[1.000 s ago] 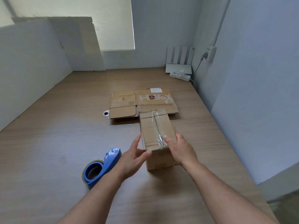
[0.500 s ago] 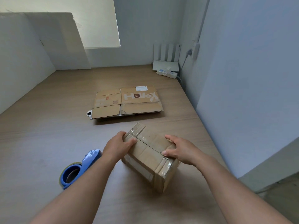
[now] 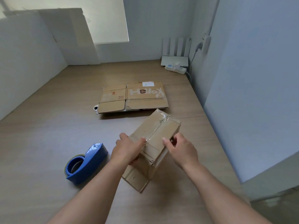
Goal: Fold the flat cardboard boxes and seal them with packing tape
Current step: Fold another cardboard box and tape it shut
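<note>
The left hand's [image 3: 127,150] fingers are mostly hidden against the taped box's [image 3: 155,131] near-left side, with its thumb lying on top. A small white object [image 3: 95,108] peeks from under the flat cardboard [image 3: 134,98] farther back on the desk [image 3: 48,135]. Both hands grip the tilted box near centre, and the right hand's [image 3: 182,150] fingers curl over its right edge. A blue tape dispenser [image 3: 87,164] lies to the left.
</note>
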`<state>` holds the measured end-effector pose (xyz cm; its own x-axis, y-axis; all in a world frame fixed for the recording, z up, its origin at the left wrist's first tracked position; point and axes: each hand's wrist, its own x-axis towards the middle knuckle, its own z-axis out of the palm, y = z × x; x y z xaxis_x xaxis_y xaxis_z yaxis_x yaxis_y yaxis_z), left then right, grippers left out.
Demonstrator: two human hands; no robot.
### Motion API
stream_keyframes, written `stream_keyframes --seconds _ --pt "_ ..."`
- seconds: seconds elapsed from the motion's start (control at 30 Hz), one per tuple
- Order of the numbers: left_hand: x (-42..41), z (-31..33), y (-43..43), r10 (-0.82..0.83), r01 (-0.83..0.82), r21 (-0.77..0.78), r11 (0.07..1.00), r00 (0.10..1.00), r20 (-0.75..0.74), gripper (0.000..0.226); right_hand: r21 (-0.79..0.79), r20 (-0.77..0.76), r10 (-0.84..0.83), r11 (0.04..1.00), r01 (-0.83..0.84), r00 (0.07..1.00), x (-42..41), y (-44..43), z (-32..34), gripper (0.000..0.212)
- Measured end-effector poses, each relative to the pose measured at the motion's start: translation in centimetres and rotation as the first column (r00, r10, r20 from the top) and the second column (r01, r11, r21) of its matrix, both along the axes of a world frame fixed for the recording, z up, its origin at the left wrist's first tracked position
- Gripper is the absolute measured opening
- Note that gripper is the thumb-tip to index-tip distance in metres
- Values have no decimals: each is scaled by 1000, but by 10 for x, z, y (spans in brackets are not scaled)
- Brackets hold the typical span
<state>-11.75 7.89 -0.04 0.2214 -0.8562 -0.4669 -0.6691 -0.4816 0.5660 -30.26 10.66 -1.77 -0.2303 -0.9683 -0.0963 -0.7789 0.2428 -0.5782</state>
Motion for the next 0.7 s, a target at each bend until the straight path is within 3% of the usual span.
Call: stream_keyframes --seconds 0.13,0.27,0.37,0.47,0.53,0.63,0.7 --pt "12 9 14 -107 108 55 993 994 -17 63 22 262 80 996 -89 962 17 -5 0 41" --pt "29 9 32 -205 214 38 976 965 -162 60 9 345 117 992 -128 931 34 -13 4 40" --pt "38 9 40 -159 145 -69 987 946 -283 50 45 389 158 981 -190 908 46 -17 3 63" --pt "44 7 39 -111 70 -150 986 953 -283 41 80 434 213 959 -273 875 56 -13 2 100" --pt "48 6 39 -116 75 -139 987 943 -313 45 26 418 275 949 -313 866 57 -11 1 95" --pt "56 6 37 -138 103 -114 988 925 -355 51 9 458 343 921 -390 820 52 -8 -1 61" --pt "60 4 34 -147 112 -118 987 928 -342 51 15 483 358 909 -417 799 53 -8 -5 51"
